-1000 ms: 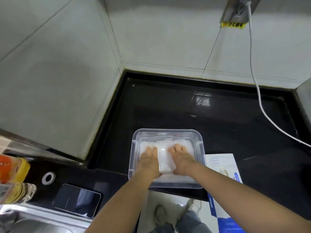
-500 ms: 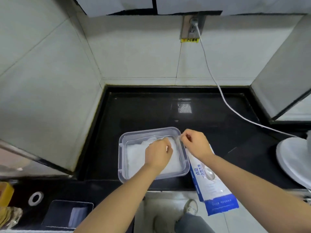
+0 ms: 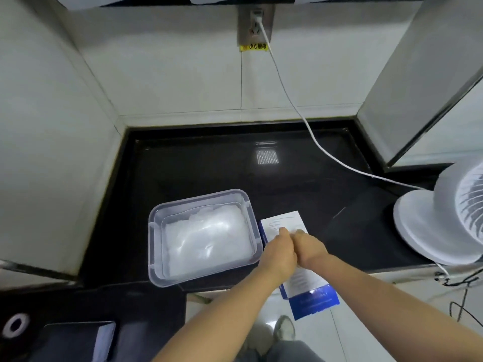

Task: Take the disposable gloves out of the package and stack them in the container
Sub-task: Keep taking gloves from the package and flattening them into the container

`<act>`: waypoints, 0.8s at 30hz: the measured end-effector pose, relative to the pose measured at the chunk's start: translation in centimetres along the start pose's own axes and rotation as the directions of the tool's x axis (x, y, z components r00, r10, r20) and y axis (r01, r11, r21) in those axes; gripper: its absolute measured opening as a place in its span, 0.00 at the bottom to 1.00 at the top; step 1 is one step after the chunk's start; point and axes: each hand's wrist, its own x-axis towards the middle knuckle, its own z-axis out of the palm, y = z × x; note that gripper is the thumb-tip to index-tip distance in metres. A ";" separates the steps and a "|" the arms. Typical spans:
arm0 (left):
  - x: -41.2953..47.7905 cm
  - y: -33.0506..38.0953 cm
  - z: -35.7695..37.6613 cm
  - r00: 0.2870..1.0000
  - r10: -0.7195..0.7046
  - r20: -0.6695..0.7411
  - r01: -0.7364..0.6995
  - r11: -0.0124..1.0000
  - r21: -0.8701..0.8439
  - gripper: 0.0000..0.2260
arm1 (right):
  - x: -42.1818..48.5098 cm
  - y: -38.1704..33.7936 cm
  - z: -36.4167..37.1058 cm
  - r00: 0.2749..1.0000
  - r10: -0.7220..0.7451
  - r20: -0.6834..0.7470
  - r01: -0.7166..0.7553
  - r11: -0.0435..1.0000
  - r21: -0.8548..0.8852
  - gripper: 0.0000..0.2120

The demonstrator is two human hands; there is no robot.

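Observation:
A clear plastic container (image 3: 153, 231) sits on the black counter and holds a pile of translucent disposable gloves (image 3: 209, 241). Just to its right lies the white and blue glove package (image 3: 283, 220), its blue end hanging over the counter's front edge. My left hand (image 3: 279, 254) and my right hand (image 3: 311, 248) are pressed side by side on the middle of the package. Their fingers curl down onto it, and the fingertips are hidden behind the knuckles. Neither hand touches the container.
A white fan (image 3: 444, 218) stands at the counter's right end. Its white cable (image 3: 313, 142) runs across the back to a wall socket (image 3: 257, 24). A dark phone (image 3: 78, 340) lies at the lower left. Tiled walls close in the left, back and right.
Both hands have left the container, where they pressed the gloves down, and moved right onto the package. The view has shifted to the right, bringing the fan into sight.

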 end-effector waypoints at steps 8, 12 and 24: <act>0.8 -1.9 2.5 0.983 -0.166 0.074 0.170 0.984 -0.055 0.26 | 0.5 0.2 1.4 0.992 -0.076 -0.101 0.063 0.989 -0.131 0.11; 0.9 -2.5 2.7 0.985 -0.162 0.055 0.167 0.980 -0.105 0.30 | 0.5 0.5 1.2 0.990 -0.075 -0.122 0.070 0.996 -0.050 0.07; 1.2 -2.1 3.4 0.983 -0.177 0.042 0.176 0.984 0.038 0.36 | 0.0 4.0 -2.2 0.971 0.006 -0.240 0.215 0.419 0.882 0.04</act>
